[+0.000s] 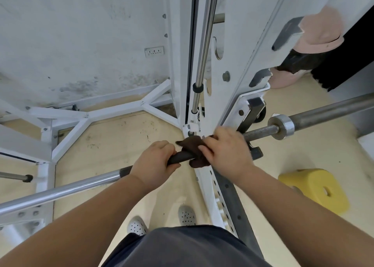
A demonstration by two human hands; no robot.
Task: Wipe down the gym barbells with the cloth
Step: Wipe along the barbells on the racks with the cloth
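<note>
a person is standing at a white rack frame (pixel 238 54) in a gym, looking down at a barbell (pixel 81 185) that is running across the view from lower left to upper right. the left hand (pixel 155 161) is gripping the bar's dark section, fingers curled over the top and thumb wrapping underneath. just beside it, the right hand (pixel 228 153) is clasping a dark brown cloth (pixel 192 145) around the bar, fingers folding over the fabric. the cloth is bunching round the shaft between the two hands, with loose ends sticking out above and hanging below the bar. the hand's edges are showing slight blur. further right, past a steel collar (pixel 282 127), the bar's thicker sleeve is reaching toward the frame's edge. a chrome guide rod (pixel 204 44) is rising along the rack's upright. a yellow plastic stool (pixel 315 189) is sitting on the pale floor (pixel 113 141) to the person's right, well apart from the bar. the person's perforated white shoes (pixel 187 216) are showing below the hands
</note>
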